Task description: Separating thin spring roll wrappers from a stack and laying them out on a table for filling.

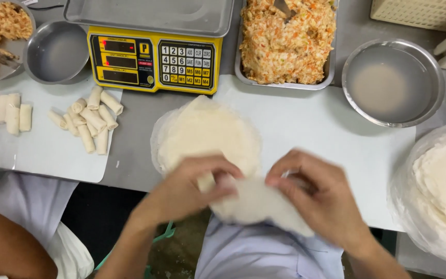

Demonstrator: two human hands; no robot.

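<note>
On the desk's left, a pile of finished spring rolls (90,118) lies on a white mat (42,155). At the near edge the left hand (184,188) and right hand (318,199) pinch a single thin wrapper (256,204), peeled off the wrapper stack (207,134). It is not yet laid flat or filled; the tray of filling (287,44) waits behind.

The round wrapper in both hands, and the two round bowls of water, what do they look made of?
Wrapper: probably thin dough or rice sheet, matte off-white, limp between left hand and right hand. Bowls: likely stainless steel, grey with shiny rims.
</note>
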